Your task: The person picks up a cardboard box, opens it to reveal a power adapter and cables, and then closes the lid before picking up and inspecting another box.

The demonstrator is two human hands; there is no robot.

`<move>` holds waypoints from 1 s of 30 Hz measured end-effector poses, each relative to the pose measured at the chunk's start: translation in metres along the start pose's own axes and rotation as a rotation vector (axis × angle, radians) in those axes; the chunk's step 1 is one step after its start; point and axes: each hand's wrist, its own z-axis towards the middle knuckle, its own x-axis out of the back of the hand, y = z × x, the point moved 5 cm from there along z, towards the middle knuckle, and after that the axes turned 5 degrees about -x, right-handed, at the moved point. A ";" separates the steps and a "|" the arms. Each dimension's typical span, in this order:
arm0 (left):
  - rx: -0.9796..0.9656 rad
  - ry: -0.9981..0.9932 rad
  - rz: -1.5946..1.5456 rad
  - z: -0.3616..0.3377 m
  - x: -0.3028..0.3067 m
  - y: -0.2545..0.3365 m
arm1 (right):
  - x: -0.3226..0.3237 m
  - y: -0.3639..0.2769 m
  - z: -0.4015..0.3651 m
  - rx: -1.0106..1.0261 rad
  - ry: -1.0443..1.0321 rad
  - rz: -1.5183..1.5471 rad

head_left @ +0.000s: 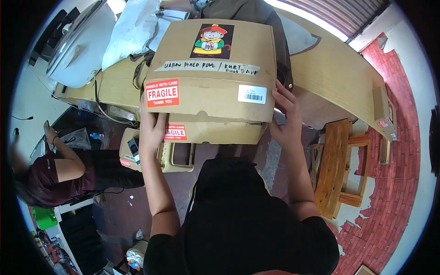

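In the upper centre of the frame, an upper cardboard box [208, 94] with a red FRAGILE label [162, 93] sits on a lower cardboard box [220, 133]. The left hand [153, 126] has its grip part-curled at the stack's left side, and the right hand [288, 114] its grip part-curled at the upper box's right edge, holding it between them. A worktop [330, 59] spans the upper right; a co-worker [64, 172] is at left.
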 end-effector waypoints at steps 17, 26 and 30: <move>-0.082 -0.201 -0.338 0.065 0.009 -0.012 | -0.006 0.003 0.048 -0.180 -0.222 0.114; -0.098 -0.068 -0.055 0.077 0.010 0.000 | -0.018 0.004 0.041 -0.214 0.052 0.114; -0.140 -0.113 0.004 0.072 0.012 0.007 | -0.016 -0.006 0.029 -0.245 0.085 0.069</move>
